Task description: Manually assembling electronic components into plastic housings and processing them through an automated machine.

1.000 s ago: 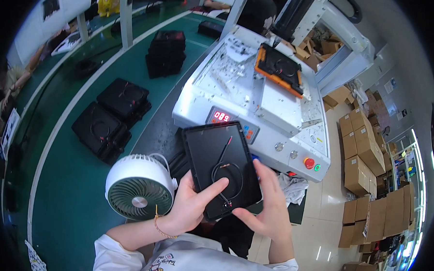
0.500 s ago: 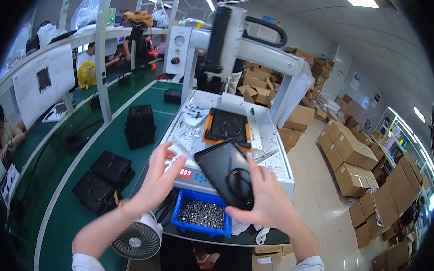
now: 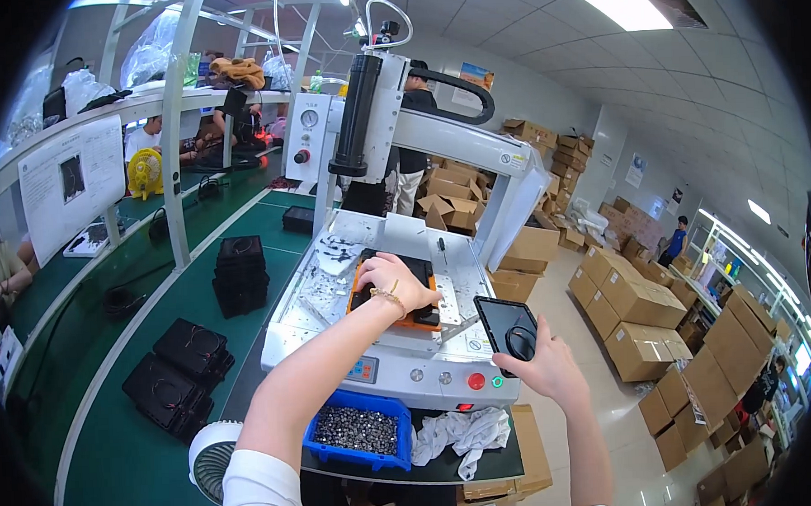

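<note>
My left hand (image 3: pixel 394 285) reaches over a black case (image 3: pixel 417 269) seated in an orange fixture (image 3: pixel 427 325) on the machine's bed. Its fingers curl over the case's left side and the thumb lies at the right edge; the hand covers much of the case. Off to the right, my right hand (image 3: pixel 548 366) grips a flat black panel (image 3: pixel 506 325) with a raised rim and a glossy face, tilted in the air beside the machine's front corner. A dark round reflection or part shows on that face; I cannot tell which.
A gantry machine (image 3: pixel 455 133) spans the bed, with a red button (image 3: pixel 475 382) on its front. Before it sit a blue bin (image 3: pixel 378 452) of small metal parts, a white cloth (image 3: pixel 463 434) and a fan (image 3: pixel 217 460). Black cases (image 3: pixel 190 346) are stacked on the green bench; cartons (image 3: pixel 638 288) stand right.
My left hand, open in the air before, has moved forward onto the case in the fixture. My right hand has carried the panel rightward, away from the machine's front. The view has shifted.
</note>
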Available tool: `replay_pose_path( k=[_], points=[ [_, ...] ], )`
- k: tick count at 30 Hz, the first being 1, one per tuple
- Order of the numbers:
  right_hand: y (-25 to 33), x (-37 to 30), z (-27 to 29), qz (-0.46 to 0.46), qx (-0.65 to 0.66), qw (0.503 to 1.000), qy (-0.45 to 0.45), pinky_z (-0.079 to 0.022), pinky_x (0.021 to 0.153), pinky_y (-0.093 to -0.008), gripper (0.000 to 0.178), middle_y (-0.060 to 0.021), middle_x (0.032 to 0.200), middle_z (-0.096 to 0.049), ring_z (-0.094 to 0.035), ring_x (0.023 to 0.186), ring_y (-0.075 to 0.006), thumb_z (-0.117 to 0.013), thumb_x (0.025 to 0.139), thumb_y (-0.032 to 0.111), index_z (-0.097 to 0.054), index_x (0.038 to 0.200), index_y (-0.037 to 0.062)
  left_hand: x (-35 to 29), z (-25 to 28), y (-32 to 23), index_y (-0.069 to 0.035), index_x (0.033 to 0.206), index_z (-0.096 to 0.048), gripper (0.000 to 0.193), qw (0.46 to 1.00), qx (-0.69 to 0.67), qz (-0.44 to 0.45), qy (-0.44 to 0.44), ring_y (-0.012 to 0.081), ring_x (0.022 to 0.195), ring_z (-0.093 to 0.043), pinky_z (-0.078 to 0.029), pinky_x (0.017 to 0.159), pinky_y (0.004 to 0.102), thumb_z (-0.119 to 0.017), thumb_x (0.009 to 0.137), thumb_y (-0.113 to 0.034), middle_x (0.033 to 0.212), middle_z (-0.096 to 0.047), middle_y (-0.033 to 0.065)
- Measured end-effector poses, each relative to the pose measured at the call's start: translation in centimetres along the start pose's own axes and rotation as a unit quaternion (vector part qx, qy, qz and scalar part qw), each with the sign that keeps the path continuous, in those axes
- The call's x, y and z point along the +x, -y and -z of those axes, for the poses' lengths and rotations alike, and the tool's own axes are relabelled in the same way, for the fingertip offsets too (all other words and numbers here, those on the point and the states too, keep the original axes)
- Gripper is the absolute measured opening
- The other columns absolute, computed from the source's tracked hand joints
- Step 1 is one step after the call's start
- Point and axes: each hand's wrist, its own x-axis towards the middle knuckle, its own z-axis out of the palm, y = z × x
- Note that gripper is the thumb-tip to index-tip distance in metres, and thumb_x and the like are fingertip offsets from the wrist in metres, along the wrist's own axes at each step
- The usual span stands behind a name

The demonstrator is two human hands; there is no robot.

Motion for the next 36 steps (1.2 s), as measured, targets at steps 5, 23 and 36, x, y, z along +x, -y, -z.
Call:
replay_pose_path(
  k=[5,23,36],
  points=[
    [2.0,4.0,-2.0,0.054,0.025,0.998,-0.033,-0.044,0.097,-0.0454,0.118,-0.0335,0.107,-0.063,-0.059,0.107,-0.0448,-0.068,0.067,0.065,-0.025,0.140,-0.0170,2.2,2.3,3.4,0.022,0.128,-0.039,0.126,0.982,-0.166,-0.062,-0.060,0.0351,0.109,-0.062,-0.051,0.089,0.0346,-0.068,0.055,-0.077,0.118,-0.059,0.0296],
    [19.2,9.8,-8.7,-0.008,-0.057,0.996,0.063,-0.041,0.100,-0.0533,0.123,-0.0313,0.134,-0.046,-0.041,0.125,-0.0457,-0.055,0.070,0.082,-0.015,0.152,-0.0002,-4.5,6.7,17.7,0.011,0.124,-0.049,0.105,0.995,-0.060,0.001,-0.077,0.0420,0.107,-0.061,-0.050,0.091,0.0441,-0.060,0.066,-0.076,0.110,-0.061,0.0323],
    [-1.9,-3.1,-15.9,0.122,0.045,0.953,-0.274,-0.029,0.108,-0.0520,0.063,-0.0272,0.140,-0.040,-0.034,0.132,-0.0442,-0.061,0.090,0.033,-0.042,0.135,-0.0067,-11.0,6.7,18.9,0.010,0.142,-0.032,0.113,0.991,-0.097,-0.070,-0.052,0.0373,0.110,-0.057,-0.048,0.092,0.0413,-0.064,0.069,-0.069,0.115,-0.056,0.0295]
  ],
)
